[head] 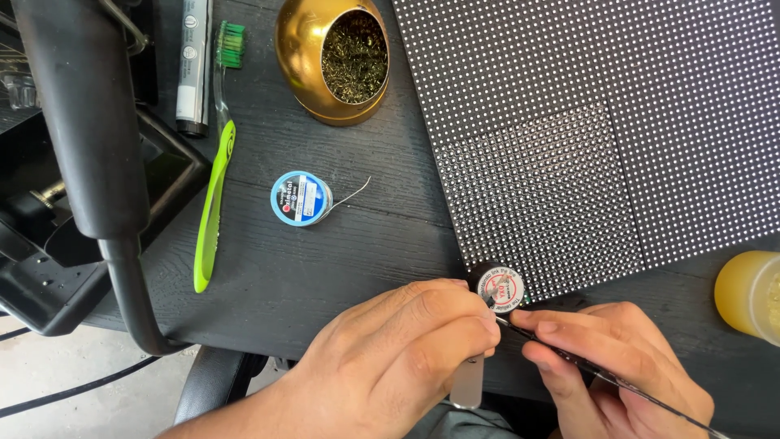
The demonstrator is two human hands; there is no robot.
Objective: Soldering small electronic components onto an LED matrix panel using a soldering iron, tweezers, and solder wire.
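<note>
A: Item one, nearest?
B: Left hand (406, 349), fingers curled shut around a small round black jar (500, 286) with a white and red label on its lid, gripped at the fingertips; a grey flat piece (468, 382) shows beneath the hand

A: Item two?
B: Right hand (605, 358), just beside the left, pinched closed on a thin dark tool (601, 374) whose tip meets the jar's lid

A: The jar's place?
B: Between both hands' fingertips, touching the near corner of the black LED panel (609, 122), which spreads beyond the right hand

A: Further out?
B: Beyond the left hand, a blue solder spool (301, 198) with a loose wire end; left of it, a lime-green toothbrush (213, 187) and a marker (193, 65). Farthest, a gold holder of brass wool (335, 58). Right of the right hand, a yellow jar (747, 294). Far left, a black stand (81, 162)
</note>
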